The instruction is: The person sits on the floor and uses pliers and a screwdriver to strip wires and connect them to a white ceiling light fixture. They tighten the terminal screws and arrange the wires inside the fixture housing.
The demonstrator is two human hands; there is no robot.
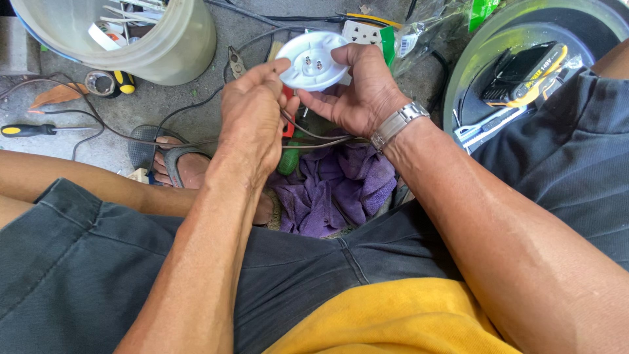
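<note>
White plastic disc (pixel 313 60), round and shallow, with two small metal terminals near its centre, held up between both hands above the seated person's lap. Right hand (pixel 357 92): fingers curled around the far rim of the disc, thumb below it, closed on the disc; a metal wristwatch (pixel 398 122) sits on that wrist. Left hand (pixel 252 115): fingertips pinched together at the near edge of the disc, touching it; thin grey wires (pixel 313 136) run from under this hand down and to the right, though whether the fingertips grip a wire end cannot be told. Below the hands, a crumpled purple cloth (pixel 341 187) lies on the concrete floor (pixel 164 101) between the person's legs, with a green-handled tool (pixel 288 159) partly hidden beside it. A sandalled foot (pixel 187 167) rests left of the cloth. Farther left on the floor: a screwdriver (pixel 29 130) with a black and yellow handle. At top left, a pale translucent bucket (pixel 177 46) holding assorted items. At right, a round green-rimmed basin (pixel 485 49) containing a black and yellow battery pack (pixel 524 69). Behind the disc, a white socket plate (pixel 362 33) lies on the floor.
</note>
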